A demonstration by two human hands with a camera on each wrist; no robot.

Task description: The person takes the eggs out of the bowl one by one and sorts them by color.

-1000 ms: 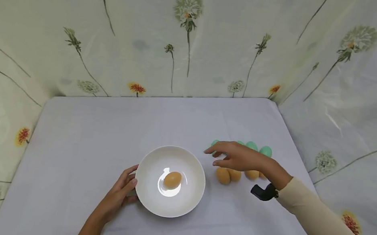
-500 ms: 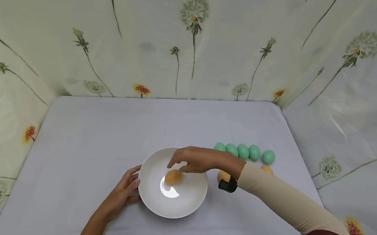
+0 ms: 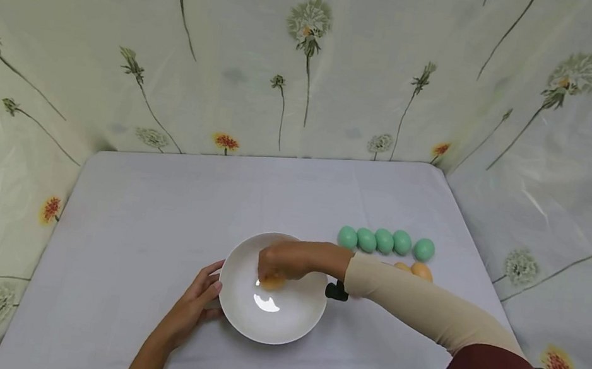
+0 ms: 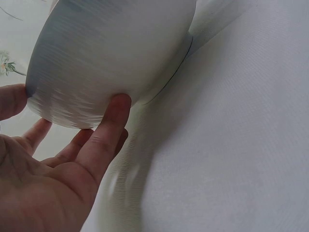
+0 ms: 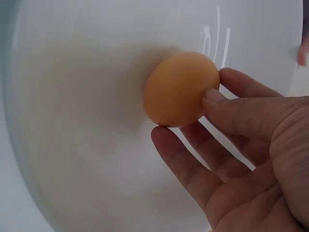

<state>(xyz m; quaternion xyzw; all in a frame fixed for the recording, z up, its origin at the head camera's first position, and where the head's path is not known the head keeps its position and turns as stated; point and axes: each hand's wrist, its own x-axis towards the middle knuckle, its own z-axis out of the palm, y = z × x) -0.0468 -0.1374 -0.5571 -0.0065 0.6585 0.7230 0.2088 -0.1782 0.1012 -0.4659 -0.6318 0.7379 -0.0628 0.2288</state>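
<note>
A white bowl (image 3: 293,321) stands near the middle of the table, its glossy inside catching a light reflection. Along its left side my left hand (image 3: 191,299) holds it, with the fingers spread against the outer wall (image 4: 111,63) in the left wrist view. My right hand (image 3: 285,259) reaches down inside the bowl. There its thumb and fingers pinch a brown egg (image 5: 181,89), close over the white inner surface; in the head view the hand covers most of this egg.
Several green eggs (image 3: 383,241) lie in a row to the bowl's right, toward the back. More brown eggs (image 3: 422,271) show in front of them, partly hidden by my right sleeve (image 3: 422,302). A flower-printed curtain (image 3: 199,100) surrounds the white-covered table (image 3: 154,208).
My right hand has moved left from above the eggs into the bowl and taken hold of the brown egg there. The left hand has stayed at the bowl's side.
</note>
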